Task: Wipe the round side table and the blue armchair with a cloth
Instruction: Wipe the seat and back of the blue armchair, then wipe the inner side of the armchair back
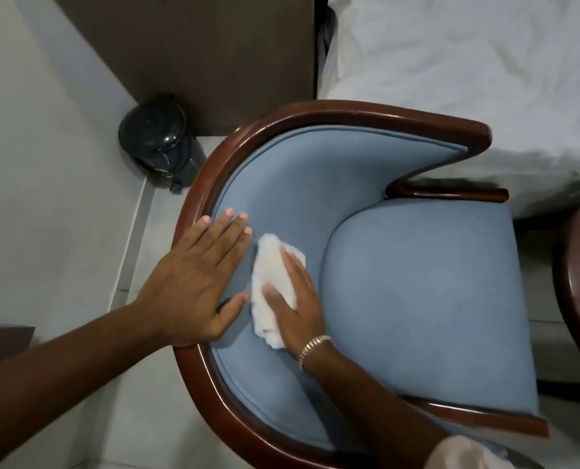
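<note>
Here, right hand (293, 296) flat, pressing crumpled white cloth (271, 282) to blue fabric armchair (417, 282); left hand (194, 275) open on glossy curved wood rim.

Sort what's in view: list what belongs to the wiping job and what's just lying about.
Belongs to the job:
white cloth, pressed flat under the right hand
blue armchair, steadied by the left hand
round side table, only its edge in view

Just lying about:
black pedal bin
bed

Soft, even indoor light — slight blur, edges bowed by wide-angle.
</note>
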A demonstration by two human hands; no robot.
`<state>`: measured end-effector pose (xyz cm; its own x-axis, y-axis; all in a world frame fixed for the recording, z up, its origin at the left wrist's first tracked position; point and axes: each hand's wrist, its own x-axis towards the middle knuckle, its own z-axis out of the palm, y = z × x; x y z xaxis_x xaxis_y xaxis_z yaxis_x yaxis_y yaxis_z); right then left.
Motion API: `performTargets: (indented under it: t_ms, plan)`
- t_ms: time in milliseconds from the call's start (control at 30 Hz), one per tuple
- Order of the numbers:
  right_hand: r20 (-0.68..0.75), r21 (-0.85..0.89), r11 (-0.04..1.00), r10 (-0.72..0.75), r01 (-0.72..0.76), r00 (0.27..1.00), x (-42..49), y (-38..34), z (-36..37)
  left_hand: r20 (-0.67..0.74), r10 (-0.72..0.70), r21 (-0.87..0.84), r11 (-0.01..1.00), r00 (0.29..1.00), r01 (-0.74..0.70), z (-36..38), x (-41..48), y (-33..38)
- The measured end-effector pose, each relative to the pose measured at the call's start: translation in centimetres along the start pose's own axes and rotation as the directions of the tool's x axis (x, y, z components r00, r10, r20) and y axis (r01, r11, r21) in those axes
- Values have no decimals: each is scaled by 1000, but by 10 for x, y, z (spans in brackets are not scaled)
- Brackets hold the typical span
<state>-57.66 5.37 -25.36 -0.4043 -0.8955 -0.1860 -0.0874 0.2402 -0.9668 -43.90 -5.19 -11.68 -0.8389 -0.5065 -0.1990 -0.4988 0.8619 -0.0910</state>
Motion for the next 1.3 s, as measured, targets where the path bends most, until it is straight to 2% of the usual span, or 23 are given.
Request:
performTargets:
  t_ms: [67,133,200,267,333,467,533,600,667,700,733,800,833,867,900,933,1000,1100,1133,1167,1233,1267,1300]
  plan:
    - [-108,-57,997,-63,57,992,36,-18,17,-19,6,-5,1000,1000,-6,1,-1,0]
    - [-243,-1,1000,-4,4,970,76,-23,17,-15,-4,-5,1000,1000,4,2,-1,2]
    - [-268,-38,999,-10,0,963,95,-8,-1,-14,-4,-13,1000,1000,4,2,1,3]
    - [-175,-83,995,37,-52,984,87,13,-18,-70,11,-28,1000,997,-13,3,3,2]
    - [-50,-108,972,205,-209,978,60,33,-32,-154,32,-35,999,988,-38,10,1,0]
    - [229,-135,882,472,-452,851,-8,26,-62,-245,-24,-151,988,969,-14,17,-3,-5]
    - [320,-243,852,521,-463,791,-39,1,-82,-239,-89,-229,973,967,33,8,-6,2]
    - [377,-332,855,507,-397,776,-56,-28,-94,-236,-205,-322,939,950,123,-1,-15,19]
    - [411,-251,893,447,-372,795,-63,-61,-98,-189,-390,-496,830,901,255,-7,-30,41]
    - [411,-146,914,404,-378,817,-67,-81,-95,-128,-501,-631,707,856,319,-11,-38,53]
    - [405,-40,922,368,-386,837,-68,-104,-89,-45,-606,-776,522,795,354,-17,-46,63]
    - [399,89,941,266,-326,877,-72,-147,-69,176,-705,-962,26,687,273,-35,-61,78]
    - [391,106,960,200,-260,898,-72,-166,-56,270,-688,-962,-225,673,156,-46,-70,81]
    - [397,96,981,119,-170,910,-72,-183,-42,331,-653,-902,-430,681,26,-55,-81,79]
    - [435,61,996,32,-65,900,-73,-199,-28,375,-611,-814,-577,697,-67,-63,-95,74]
    - [486,14,998,-53,53,872,-74,-217,-13,397,-590,-746,-654,703,-127,-72,-110,66]
    - [566,-21,969,-193,247,801,-73,-245,16,399,-644,-714,-665,652,-219,-81,-141,45]
    - [578,-69,913,-291,401,762,-65,-279,71,433,-763,-661,-630,480,-407,-77,-195,3]
    - [605,-98,921,-245,376,757,-61,-287,95,433,-791,-636,-607,432,-476,-73,-215,-11]
    - [661,-113,959,-123,261,740,-59,-296,121,423,-812,-607,-584,403,-539,-68,-235,-25]
    - [764,-113,994,93,-10,638,-59,-306,182,389,-837,-530,-545,385,-649,-55,-275,-54]
    - [774,-99,995,90,-20,627,-62,-308,215,388,-852,-519,-517,351,-680,-48,-297,-71]
    - [756,-106,992,30,76,654,-68,-309,251,416,-873,-551,-465,255,-693,-41,-317,-88]
